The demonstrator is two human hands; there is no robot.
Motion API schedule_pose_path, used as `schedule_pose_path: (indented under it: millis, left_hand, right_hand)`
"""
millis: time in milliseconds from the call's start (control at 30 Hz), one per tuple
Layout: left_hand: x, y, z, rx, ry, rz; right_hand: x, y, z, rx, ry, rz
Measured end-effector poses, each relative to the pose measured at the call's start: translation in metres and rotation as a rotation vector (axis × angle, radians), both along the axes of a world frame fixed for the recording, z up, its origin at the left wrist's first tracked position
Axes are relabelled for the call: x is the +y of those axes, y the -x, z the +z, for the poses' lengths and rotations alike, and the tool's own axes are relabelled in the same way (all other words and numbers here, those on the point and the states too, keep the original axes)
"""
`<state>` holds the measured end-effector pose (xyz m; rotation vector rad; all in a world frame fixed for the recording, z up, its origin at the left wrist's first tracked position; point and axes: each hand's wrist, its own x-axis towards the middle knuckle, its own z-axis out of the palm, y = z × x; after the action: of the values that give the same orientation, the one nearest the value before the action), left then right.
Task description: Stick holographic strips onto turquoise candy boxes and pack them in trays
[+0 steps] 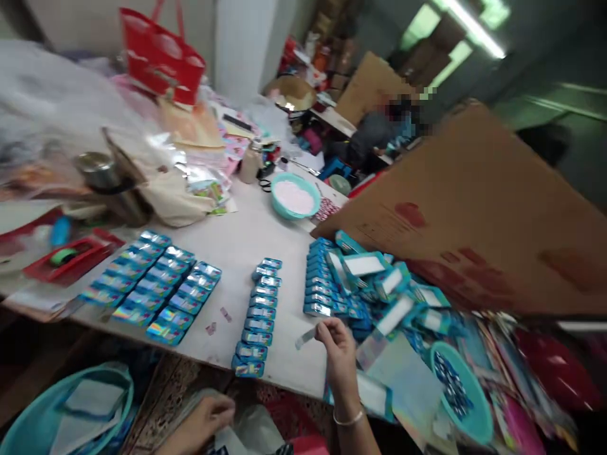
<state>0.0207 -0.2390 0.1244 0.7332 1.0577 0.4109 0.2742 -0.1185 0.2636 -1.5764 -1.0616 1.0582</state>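
My right hand [337, 354], with a bracelet at the wrist, is raised over the table's front edge. Pinched between its thumb and fingers is a small clear strip [305, 339], pointing left. To its left a column of small shiny blue packs [260, 313] lies overlapped on the white table [289, 344]. My left hand [208, 417] is low, below the table edge, over my lap. Its fingers are curled together, and blur hides whether anything is between them. Two small pinkish scraps [226, 314] lie left of the column.
More blue packs [175, 278] lie in rows at left. A stacked row and a loose heap [398, 297] lean toward a large cardboard box [474, 215] at right. Teal basins stand at left [124, 373] and right [484, 414]. A teal bowl [308, 212] holds something pale.
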Motion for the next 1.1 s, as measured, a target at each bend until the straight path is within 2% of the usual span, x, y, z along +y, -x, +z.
schedule_pose_path:
  millis: [67, 133, 233, 333, 400, 467, 567, 667, 733, 833, 967, 1100]
  left_hand:
    - [0.022, -0.018, 0.027, -0.140, -0.064, -0.019]
    - [0.060, -0.042, 0.056, -0.270, -0.099, -0.044]
    - [0.126, -0.085, 0.094, -0.263, -0.154, -0.140]
    - [0.174, -0.126, 0.114, -0.190, -0.234, -0.287]
    - [0.194, -0.146, 0.116, -0.129, -0.296, -0.329]
    - [0.212, -0.161, 0.108, -0.072, -0.353, -0.306]
    - [0.247, -0.179, 0.086, 0.021, -0.487, -0.272]
    - [0.296, -0.196, 0.056, 0.220, -0.679, -0.315]
    - [0.329, -0.210, 0.033, 0.397, -0.793, -0.355]
    - [0.368, -0.231, -0.002, 0.557, -0.850, -0.389]
    - [0.391, -0.251, -0.038, 0.596, -0.827, -0.415]
    - [0.396, -0.258, -0.055, 0.630, -0.797, -0.410]
  right_hand:
    - [-0.004, -0.003, 0.006, 0.052, -0.027, -0.046]
    - [-0.008, -0.008, 0.009, 0.091, -0.041, -0.085]
    - [-0.007, -0.018, 0.007, 0.147, -0.071, -0.146]
    - [0.005, -0.033, 0.000, 0.199, -0.114, -0.224]
    - [0.018, -0.046, -0.009, 0.216, -0.130, -0.270]
    - [0.036, -0.058, -0.021, 0.208, -0.129, -0.305]
    - [0.070, -0.071, -0.049, 0.140, -0.137, -0.386]
    - [0.112, -0.080, -0.087, -0.008, -0.137, -0.484]
    - [0.141, -0.085, -0.113, -0.196, -0.096, -0.535]
    - [0.177, -0.096, -0.149, -0.454, -0.022, -0.587]
    - [0.203, -0.110, -0.179, -0.544, 0.066, -0.613]
    - [0.212, -0.116, -0.190, -0.609, 0.123, -0.598]
